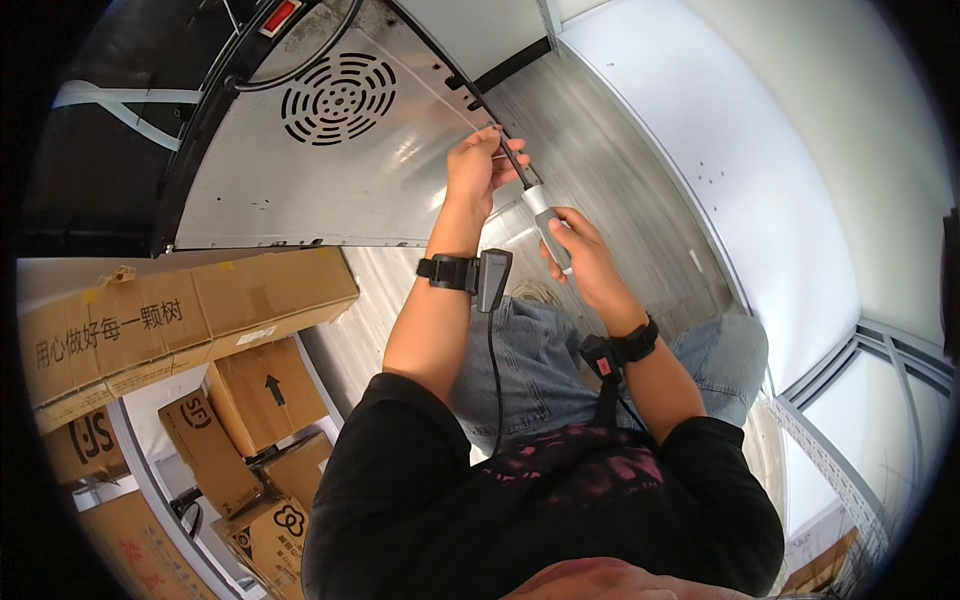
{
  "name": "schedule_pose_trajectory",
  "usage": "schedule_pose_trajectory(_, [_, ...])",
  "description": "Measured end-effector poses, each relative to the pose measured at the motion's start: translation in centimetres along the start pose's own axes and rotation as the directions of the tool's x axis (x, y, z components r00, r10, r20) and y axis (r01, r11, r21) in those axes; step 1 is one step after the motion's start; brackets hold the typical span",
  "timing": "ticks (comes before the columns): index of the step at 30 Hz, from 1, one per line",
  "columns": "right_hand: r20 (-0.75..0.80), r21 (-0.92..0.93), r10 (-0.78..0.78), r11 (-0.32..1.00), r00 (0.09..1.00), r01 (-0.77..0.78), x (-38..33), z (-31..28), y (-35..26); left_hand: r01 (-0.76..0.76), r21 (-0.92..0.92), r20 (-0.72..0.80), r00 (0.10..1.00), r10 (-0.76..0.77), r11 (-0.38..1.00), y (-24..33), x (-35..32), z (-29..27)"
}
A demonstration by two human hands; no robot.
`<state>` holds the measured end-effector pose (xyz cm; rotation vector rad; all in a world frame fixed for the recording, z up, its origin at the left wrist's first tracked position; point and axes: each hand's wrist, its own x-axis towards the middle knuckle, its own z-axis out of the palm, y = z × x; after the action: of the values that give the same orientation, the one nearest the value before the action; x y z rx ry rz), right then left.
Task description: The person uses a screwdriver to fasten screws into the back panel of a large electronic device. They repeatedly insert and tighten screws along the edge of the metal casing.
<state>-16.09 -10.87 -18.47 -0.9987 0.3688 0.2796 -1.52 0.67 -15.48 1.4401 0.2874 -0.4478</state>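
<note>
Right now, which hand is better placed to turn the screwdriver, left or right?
Right, most likely. The right hand is wrapped around the grey handle of the screwdriver, while the left hand only pinches the shaft near the tip, against the edge of the metal panel.

Brown cardboard boxes [180, 330] stacked at lower left (one bears a black arrow [274, 389]).

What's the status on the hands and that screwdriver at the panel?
Right hand grips the grey screwdriver handle. Left hand pinches its shaft near the tip, at the metal panel edge. Nothing between the tool and the panel.
</note>
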Motion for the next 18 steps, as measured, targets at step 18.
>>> schedule_pose_trajectory(18, [0.005,0.096,0.016,0.995,1.0,-0.017,1.4,0.0,0.9,0.023,0.081,-0.032,0.999,-0.02,0.996,-0.6,1.6,-0.3])
